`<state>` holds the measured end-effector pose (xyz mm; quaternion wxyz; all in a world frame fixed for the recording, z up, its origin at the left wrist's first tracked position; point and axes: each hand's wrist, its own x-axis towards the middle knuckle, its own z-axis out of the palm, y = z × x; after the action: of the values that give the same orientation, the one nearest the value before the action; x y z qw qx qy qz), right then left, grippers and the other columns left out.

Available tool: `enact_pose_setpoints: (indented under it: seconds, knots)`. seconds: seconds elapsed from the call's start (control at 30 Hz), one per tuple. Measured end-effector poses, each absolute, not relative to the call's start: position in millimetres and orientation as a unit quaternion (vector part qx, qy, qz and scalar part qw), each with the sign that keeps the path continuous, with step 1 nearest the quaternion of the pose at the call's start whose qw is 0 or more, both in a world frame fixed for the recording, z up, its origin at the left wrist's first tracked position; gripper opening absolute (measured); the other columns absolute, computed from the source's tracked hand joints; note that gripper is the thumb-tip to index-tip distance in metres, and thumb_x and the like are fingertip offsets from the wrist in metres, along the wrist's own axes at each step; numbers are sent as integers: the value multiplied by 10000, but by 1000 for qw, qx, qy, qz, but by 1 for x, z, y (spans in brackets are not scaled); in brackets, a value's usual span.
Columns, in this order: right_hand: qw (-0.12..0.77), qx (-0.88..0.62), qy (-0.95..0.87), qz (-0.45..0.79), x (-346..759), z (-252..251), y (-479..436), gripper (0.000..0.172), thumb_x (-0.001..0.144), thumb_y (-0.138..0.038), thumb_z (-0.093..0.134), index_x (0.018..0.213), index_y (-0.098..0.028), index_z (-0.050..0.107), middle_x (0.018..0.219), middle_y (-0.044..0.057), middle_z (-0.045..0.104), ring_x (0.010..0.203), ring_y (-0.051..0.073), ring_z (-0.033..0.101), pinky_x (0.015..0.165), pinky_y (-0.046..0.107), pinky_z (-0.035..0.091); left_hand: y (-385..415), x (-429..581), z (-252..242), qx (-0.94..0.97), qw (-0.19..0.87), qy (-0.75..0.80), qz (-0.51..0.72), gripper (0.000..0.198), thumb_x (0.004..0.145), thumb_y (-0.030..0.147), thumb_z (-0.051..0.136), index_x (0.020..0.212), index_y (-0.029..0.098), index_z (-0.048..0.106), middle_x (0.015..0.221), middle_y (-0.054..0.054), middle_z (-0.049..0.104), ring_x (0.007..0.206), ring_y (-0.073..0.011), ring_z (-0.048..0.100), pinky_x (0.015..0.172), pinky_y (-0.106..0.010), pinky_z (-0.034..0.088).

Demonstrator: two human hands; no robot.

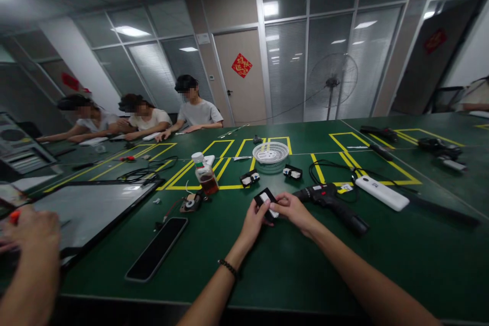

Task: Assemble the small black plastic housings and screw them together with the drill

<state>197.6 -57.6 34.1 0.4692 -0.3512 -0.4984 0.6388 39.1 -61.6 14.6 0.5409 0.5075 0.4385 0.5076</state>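
Between my two hands is a small black block with a white part on its upper face (266,198), held just above the green table. My left hand (252,218) grips its left side, the thumb lying on the white part. From the right, my right hand (293,209) pinches the same block, thumb and fingertips on its edge. Just beyond it on the table lie two similar black-and-white blocks, one to the left (249,178) and one to the right (292,172). A black cordless drill (332,204) lies right beside my right hand.
A white basket (270,153) stands farther back. To the left are a bottle of brown liquid (206,178), a small motor-like part (191,202), a phone (157,249) and a framed panel (103,214) with a co-worker's hand (36,232). A white power strip (382,193) lies right.
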Motion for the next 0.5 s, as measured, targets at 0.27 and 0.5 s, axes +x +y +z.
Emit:
enact_pose_setpoints:
  seconds: [0.27,0.5]
  knots:
    - [477,-337,-513,629,208,23,-70,461,668,-484,773,962,-188,577,877,29,686,845,207,672,750,335,538,-67,45,5,525,529,434,506,552,792,546,609,1173,154,532,994,-90,635,754,-178,630,539,-256,539]
    - [453,-322,-507,659,211,24,-75,464,645,-448,803,961,-173,605,878,39,690,836,204,677,784,369,549,-71,39,5,539,519,419,514,518,769,511,656,1127,143,583,927,-78,656,704,-160,622,498,-208,479]
